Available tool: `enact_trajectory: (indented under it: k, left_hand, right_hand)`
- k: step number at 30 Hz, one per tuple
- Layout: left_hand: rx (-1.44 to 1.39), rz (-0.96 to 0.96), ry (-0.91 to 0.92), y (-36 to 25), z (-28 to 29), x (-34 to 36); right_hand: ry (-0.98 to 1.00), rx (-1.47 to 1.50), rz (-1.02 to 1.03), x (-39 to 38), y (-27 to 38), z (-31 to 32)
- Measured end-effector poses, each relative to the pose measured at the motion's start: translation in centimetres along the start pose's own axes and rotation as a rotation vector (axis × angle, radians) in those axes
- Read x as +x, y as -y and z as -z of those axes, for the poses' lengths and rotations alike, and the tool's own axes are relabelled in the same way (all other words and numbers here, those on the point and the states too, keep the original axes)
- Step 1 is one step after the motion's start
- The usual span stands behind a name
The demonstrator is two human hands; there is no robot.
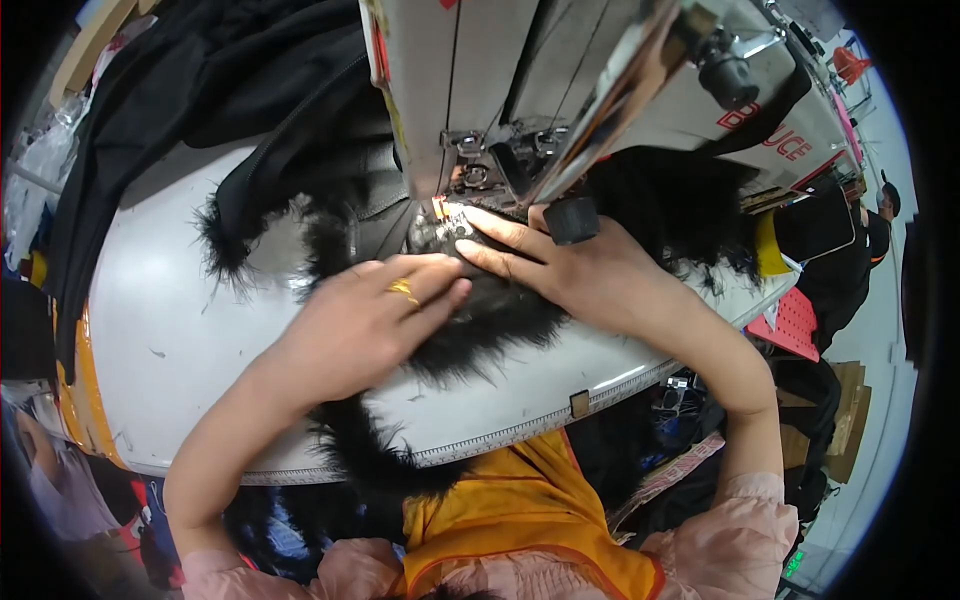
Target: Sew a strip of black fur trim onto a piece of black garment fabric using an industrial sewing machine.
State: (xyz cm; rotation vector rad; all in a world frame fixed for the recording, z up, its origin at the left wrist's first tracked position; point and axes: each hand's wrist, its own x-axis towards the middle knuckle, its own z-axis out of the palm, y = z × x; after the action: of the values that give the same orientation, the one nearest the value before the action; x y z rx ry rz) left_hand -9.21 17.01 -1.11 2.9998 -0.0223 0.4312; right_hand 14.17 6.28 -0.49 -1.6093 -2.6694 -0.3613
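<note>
My left hand [350, 325]: fingers laid over black fur-trimmed cloth [495, 295], gold ring [404, 290] on one; whether they pinch it, cannot tell. My right hand [610, 275]: index and middle fingers stretched out and parted, pressing the same cloth flat, not clenched. The cloth lies under both sets of fingers, its shaggy fur edge [490, 340] spilling just below them, toward me. Sewing machine [490, 70] straight ahead of my fingertips, its lit needle area [442, 208] just past the right ones. White counter [170, 320] beneath, reaching left of my left fingers; measuring tape [505, 437] along the edge nearer me. Black garment [270, 90] piled beyond my left fingers; orange apron [500, 500] below both
</note>
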Motion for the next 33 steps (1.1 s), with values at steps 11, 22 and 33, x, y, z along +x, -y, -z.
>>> enact_trajectory:
  k: [11,22,33]
  left_hand:
    - [0.046,0.076,0.047,2.8,1.6,-1.0]
    - [0.089,0.010,0.036,5.1,0.6,1.0]
    - [0.057,0.014,-0.009,5.3,0.4,1.0]
  right_hand:
    - [0.243,0.161,-0.291,1.1,-1.5,0.3]
    - [-0.150,0.199,-0.268,0.6,-4.0,-0.2]
    - [-0.188,0.085,-0.148,0.2,-4.2,-0.4]
